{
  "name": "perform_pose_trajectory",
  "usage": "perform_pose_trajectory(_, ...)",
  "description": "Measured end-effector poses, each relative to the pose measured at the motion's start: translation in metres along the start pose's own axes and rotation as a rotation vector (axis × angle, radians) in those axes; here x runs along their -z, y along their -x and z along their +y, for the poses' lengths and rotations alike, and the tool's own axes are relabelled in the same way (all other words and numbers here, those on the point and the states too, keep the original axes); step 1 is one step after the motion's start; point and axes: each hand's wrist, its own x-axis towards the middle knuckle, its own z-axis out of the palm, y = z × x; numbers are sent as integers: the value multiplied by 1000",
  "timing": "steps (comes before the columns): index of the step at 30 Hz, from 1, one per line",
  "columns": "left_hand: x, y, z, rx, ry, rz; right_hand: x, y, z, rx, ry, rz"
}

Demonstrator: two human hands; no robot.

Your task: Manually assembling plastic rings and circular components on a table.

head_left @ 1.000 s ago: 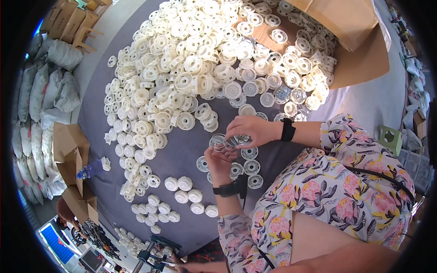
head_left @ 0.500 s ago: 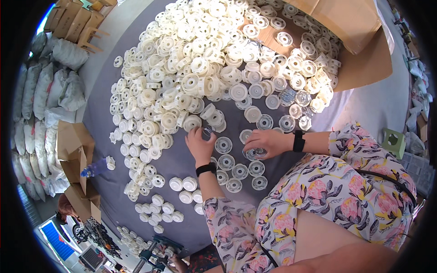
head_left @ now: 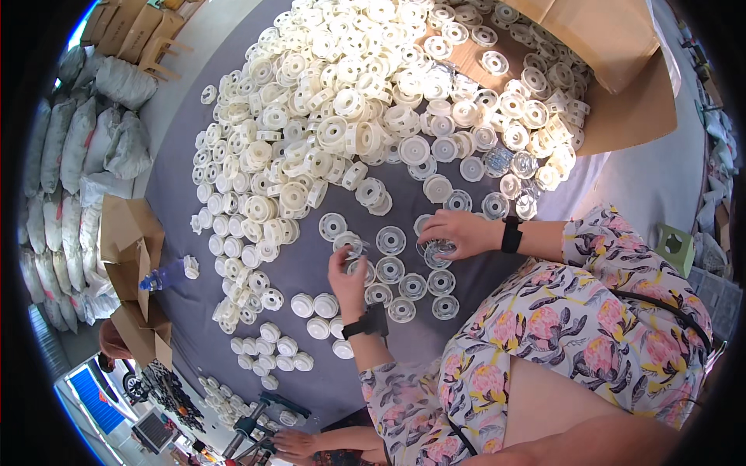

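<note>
My left hand (head_left: pixel 347 273) is closed at the fingertips on a clear plastic disc (head_left: pixel 359 249), over a white ring on the cloth. Part of that disc is hidden by the fingers. Further right, my right hand (head_left: pixel 460 231) curls over several clear plastic discs (head_left: pixel 440 252), held low above the table. Between the hands, white rings with clear discs on them (head_left: pixel 391 241) lie in loose rows toward me. Just beyond my left hand sits another such ring (head_left: pixel 332 226).
A large heap of white plastic rings (head_left: pixel 326 85) covers the far table. An open cardboard box (head_left: pixel 629 109) stands far right. White domed caps (head_left: pixel 303 305) lie near left, past a blue bottle (head_left: pixel 162 278). At the bottom, a co-worker's hand (head_left: pixel 294 444) touches a green bench machine (head_left: pixel 252 423).
My left hand has come nearer to me, uncovering a ring beyond it. My right hand stays about where it was, still on clear discs. The co-worker's hand has come further into view.
</note>
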Motion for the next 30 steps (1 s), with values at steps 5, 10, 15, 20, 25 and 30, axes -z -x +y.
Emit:
perform_pose_trajectory(5,5,-3,0,22,-271,170,-2,1,-1,-44,8,-10)
perform_pose_trajectory(10,-13,0,-6,-108,-558,199,-4,2,0,-57,0,-12)
perform_pose_trajectory(15,-28,16,19,-111,-697,183,-6,-5,6,-334,-305,38)
perform_pose_trajectory(20,-47,21,51,-169,147,-102,-9,-36,0,-696,-886,95)
perform_pose_trajectory(25,-50,13,65,165,678,-212,-14,-47,4,-894,-1458,34)
perform_pose_trajectory(30,-21,-27,32,208,487,26,-20,-47,8,-949,-1389,34)
